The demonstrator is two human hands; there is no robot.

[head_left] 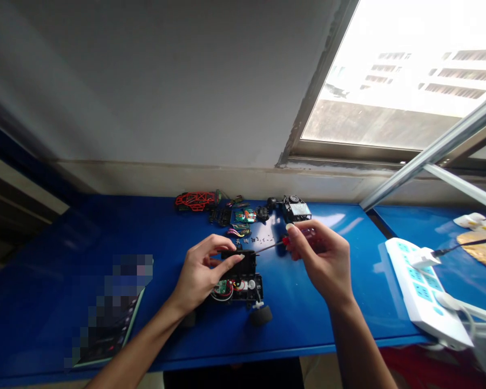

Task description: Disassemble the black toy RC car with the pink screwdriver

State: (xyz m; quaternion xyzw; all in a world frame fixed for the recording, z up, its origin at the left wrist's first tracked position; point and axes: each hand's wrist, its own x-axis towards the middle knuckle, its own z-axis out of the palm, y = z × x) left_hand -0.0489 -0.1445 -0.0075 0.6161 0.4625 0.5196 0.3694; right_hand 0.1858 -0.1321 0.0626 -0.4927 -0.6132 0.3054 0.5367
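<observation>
My left hand (pixel 202 273) grips a black toy car chassis (pixel 241 281) with exposed circuit board and wires, thumb and fingers closed on its top part. A black wheel (pixel 261 315) sticks out at the chassis's near right. My right hand (pixel 319 256) is closed on a red-handled screwdriver (pixel 295 240), whose thin shaft points left with its tip at the chassis's upper right corner. Both hands hover over the blue table (pixel 308 319).
Toward the wall lie a red car body shell (pixel 196 200), small circuit and wire parts (pixel 243 216), loose screws (pixel 263 236) and a black car piece (pixel 294 208). A white power strip (pixel 423 283) lies right. A dark tablet (pixel 113 319) lies left. Window frame at upper right.
</observation>
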